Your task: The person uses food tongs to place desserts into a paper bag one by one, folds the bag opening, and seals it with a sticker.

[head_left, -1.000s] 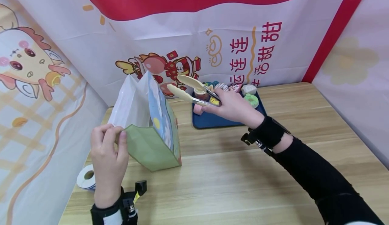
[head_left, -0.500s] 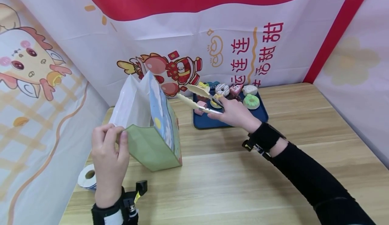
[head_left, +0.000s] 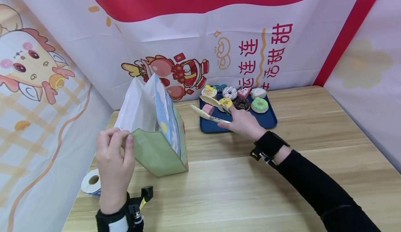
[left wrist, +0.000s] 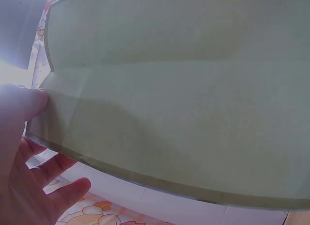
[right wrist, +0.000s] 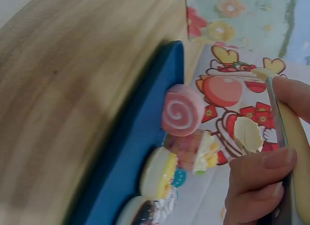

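Observation:
My left hand (head_left: pixel 115 159) pinches the rim of a green paper bag (head_left: pixel 159 152) between thumb and fingers; the bag stands with its white mouth spread. In the left wrist view the thumb lies on the green side (left wrist: pixel 169 108). My right hand (head_left: pixel 244 122) grips tongs (head_left: pixel 202 113), whose cream tips stand apart with nothing between them. They hover over the left part of a blue tray (head_left: pixel 216 126), near a pink swirl roll (right wrist: pixel 183 111) and a yellow-topped doughnut (head_left: pixel 225 102). A cupcake-like sweet (head_left: pixel 209 91) sits behind the tips.
Further sweets share the tray: a dark doughnut (head_left: pixel 242 103), a green doughnut (head_left: pixel 259 105), a white striped doughnut (head_left: pixel 229 92) and a pink wedge (head_left: pixel 244 92). A white roll (head_left: pixel 91 182) lies at the table's left edge. Printed cloth (head_left: pixel 188 33) hangs behind.
My right hand and the tongs have shifted right and slightly down, away from the bag and over the tray, uncovering the sweets behind. My left hand keeps its place on the bag.

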